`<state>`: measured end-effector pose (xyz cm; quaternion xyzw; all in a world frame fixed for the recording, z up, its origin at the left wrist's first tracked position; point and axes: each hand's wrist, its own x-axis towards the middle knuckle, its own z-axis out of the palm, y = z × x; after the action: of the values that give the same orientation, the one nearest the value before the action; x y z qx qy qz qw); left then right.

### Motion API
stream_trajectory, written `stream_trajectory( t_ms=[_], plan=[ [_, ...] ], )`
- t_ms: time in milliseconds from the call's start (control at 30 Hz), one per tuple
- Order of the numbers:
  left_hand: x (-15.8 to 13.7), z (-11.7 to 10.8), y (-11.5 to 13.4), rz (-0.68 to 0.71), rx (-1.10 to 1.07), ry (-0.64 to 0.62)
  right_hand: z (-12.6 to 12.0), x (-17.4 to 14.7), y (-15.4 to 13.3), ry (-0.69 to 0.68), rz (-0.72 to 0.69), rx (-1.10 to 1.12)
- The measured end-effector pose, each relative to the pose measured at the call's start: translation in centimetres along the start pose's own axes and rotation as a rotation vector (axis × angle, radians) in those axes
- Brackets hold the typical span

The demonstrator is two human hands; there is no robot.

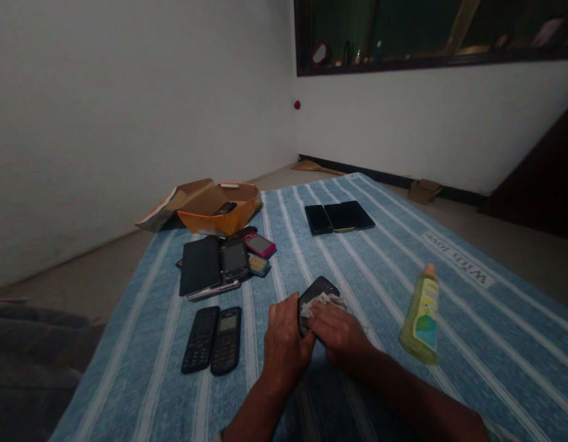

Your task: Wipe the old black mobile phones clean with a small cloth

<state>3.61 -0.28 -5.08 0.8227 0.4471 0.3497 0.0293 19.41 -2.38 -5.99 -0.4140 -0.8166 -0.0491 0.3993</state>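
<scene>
I have the left hand [285, 334] closed around the near-left side of a dark phone [317, 286], its fingertips hidden from me. The right hand [342, 336] presses a crumpled pale rag [327, 299] against that phone, fingers together over it; I can't tell how its thumb sits. The phone is tilted, above the middle of the striped blue sheet [164, 307]. To the left I see two keypad phones [226, 341] side by side; to the right, a yellowish bottle [419, 322] lies on its side. Beyond are a pile of phones [235, 258], then three dark phones [341, 218] in a row and an open orange box [241, 221].
</scene>
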Motion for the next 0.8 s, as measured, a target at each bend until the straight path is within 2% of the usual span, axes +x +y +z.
stream_trajectory(
  t_ms=[67, 167, 300, 400, 633, 733, 800],
  plan=[
    [0.1, -0.1, 0.1, 0.007, 0.009, -0.001, -1.1, 0.7, 0.7, 0.019, 0.088, 0.032],
    [0.2, -0.2, 0.2, 0.003, 0.017, -0.008, -1.6, 1.9, 2.1, 0.062, 0.207, -0.057],
    [0.3, -0.2, 0.2, 0.006, 0.009, 0.007, 0.3, 2.4, 2.3, -0.077, 0.138, -0.086],
    [0.4, -0.1, 0.2, 0.019, 0.001, 0.014, 1.6, 1.9, 1.6, -0.164, 0.136, -0.060],
    [-0.1, 0.4, -0.2, -0.026, 0.013, -0.003, 0.8, 1.3, 0.4, -0.174, 0.106, 0.061],
    [-0.2, 0.4, -0.2, -0.039, 0.011, -0.024, -0.1, 1.5, 0.2, -0.130, 0.222, 0.234],
    [-0.1, 0.3, -0.1, -0.042, 0.013, -0.047, -0.8, 1.9, 0.5, -0.048, 0.429, 0.433]
  ],
)
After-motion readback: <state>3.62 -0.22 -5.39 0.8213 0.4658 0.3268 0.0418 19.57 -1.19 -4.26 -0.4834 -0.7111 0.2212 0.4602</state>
